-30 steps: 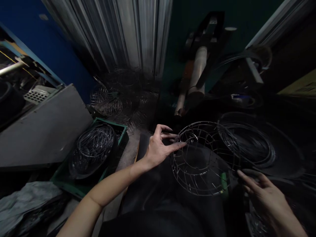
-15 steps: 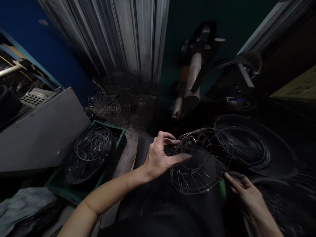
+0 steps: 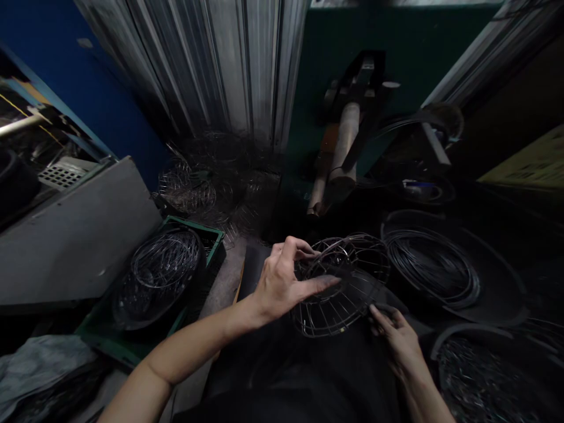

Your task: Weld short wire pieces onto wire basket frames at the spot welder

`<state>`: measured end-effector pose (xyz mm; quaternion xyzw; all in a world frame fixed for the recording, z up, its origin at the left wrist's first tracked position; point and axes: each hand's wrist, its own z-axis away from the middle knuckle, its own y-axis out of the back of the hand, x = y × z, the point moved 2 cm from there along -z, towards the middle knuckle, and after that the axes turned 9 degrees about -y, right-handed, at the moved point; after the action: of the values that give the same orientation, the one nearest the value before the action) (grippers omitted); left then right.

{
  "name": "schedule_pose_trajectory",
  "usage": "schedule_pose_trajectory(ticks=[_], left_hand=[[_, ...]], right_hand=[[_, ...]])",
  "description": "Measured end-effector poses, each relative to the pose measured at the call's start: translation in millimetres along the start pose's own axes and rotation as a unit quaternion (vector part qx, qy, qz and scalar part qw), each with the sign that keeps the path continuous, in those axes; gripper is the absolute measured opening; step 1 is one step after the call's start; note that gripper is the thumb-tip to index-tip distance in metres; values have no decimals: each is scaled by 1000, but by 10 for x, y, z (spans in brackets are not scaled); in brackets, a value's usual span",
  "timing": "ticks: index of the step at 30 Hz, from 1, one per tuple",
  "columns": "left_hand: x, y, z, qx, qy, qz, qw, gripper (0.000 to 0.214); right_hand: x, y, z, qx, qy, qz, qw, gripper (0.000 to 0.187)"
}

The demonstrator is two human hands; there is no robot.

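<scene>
A round cage of thin metal wire, with ring hoops and many spokes, is held over my dark-clothed lap. My left hand grips its left side, fingers curled behind the hoops and thumb laid across the front. At the lower right rim is my right hand, its thumb and fingers pinched together on the wire; the fingertips are dark and partly hidden in shadow.
A coil of wire lies in a dark pan on the right, above a tub of small metal pieces. To the left, a green crate carries a bowl of wire rings. A machine bar juts out ahead.
The wire cage has turned and tilted, its right side shifting left. My right hand has moved left along with the rim. A green thing beside it has gone from sight. My left hand stays nearly still.
</scene>
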<state>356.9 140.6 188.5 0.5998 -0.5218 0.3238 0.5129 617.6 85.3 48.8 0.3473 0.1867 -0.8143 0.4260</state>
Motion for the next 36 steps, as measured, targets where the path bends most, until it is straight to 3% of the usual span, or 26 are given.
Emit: schedule_pose_trajectory(ticks=[4, 8, 16, 26, 36], left_hand=[[-84, 120, -126, 7, 1, -46, 999, 42], [-179, 182, -237, -37, -7, -61, 997, 38], [-302, 122, -533, -35, 13, -31, 999, 44], [-466, 44, -778, -33, 47, 58, 997, 45], [-702, 79, -629, -33, 102, 149, 983, 41]], right_hand=[[180, -180, -47, -17, 29, 5, 999, 56], [323, -309, -113, -21, 18, -16, 999, 57], [236, -344, -250, -14, 23, -37, 999, 60], [69, -175, -70, -1, 13, -81, 997, 62], [-139, 124, 456, 12, 9, -134, 991, 59]])
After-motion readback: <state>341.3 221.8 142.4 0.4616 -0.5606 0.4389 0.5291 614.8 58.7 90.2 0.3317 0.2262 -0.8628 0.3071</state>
